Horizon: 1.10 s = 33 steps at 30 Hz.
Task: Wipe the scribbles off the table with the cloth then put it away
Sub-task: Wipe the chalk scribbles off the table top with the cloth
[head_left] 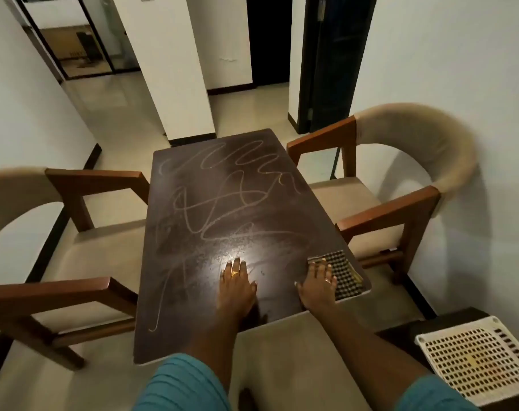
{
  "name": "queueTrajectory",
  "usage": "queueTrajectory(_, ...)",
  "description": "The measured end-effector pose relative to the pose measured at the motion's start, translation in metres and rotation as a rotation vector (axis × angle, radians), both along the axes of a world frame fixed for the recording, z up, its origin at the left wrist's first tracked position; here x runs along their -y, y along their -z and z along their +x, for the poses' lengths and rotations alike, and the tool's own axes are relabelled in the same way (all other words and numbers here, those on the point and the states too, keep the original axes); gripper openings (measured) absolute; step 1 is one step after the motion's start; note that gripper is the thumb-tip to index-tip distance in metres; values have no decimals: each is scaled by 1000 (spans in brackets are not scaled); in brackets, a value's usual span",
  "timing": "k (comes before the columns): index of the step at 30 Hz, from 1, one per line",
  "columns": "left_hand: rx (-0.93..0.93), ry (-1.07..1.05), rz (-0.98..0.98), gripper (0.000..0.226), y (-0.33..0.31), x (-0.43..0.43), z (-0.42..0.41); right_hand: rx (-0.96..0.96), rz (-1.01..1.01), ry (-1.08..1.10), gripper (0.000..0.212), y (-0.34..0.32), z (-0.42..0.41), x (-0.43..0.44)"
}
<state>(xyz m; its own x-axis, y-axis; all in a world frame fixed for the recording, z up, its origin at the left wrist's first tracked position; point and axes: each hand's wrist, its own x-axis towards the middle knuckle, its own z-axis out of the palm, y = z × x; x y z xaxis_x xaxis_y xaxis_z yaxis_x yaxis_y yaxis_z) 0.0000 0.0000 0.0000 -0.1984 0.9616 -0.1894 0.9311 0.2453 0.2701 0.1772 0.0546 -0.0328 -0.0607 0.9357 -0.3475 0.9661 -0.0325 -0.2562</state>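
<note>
The right hand [317,281] rests on the left edge of the folded dark-and-cream checked cloth [345,275], which lies at the near right corner of the dark brown rectangular tabletop [193,292]. Pale looping scribbles [222,197] cover the tabletop beyond, and beige-padded wooden armchairs [394,209] flank it. Both hands lie flat with fingers spread, gripping nothing, the left hand [237,281] on bare tabletop

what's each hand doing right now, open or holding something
left hand: open, flat on the table.
right hand: open, fingers resting on the checked cloth.
</note>
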Motion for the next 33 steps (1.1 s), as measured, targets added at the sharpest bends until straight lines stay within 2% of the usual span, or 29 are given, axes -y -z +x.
queueTrajectory(5,19,-9,-2,59,20,25,20,55,-52,104,79,12,32,3)
queueTrajectory(15,21,-58,2,58,57,61,-4,101,-95,-153,71,20,64,-25)
queueTrajectory(23,38,-122,-6,61,71,78,-12,206,-33,-188,89,25,81,-38)
queueTrajectory(29,71,-179,24,59,72,93,-26,159,-27,-156,70,23,75,-36)
queueTrajectory(33,86,-227,33,59,72,112,-40,203,-42,-110,65,20,63,-31)
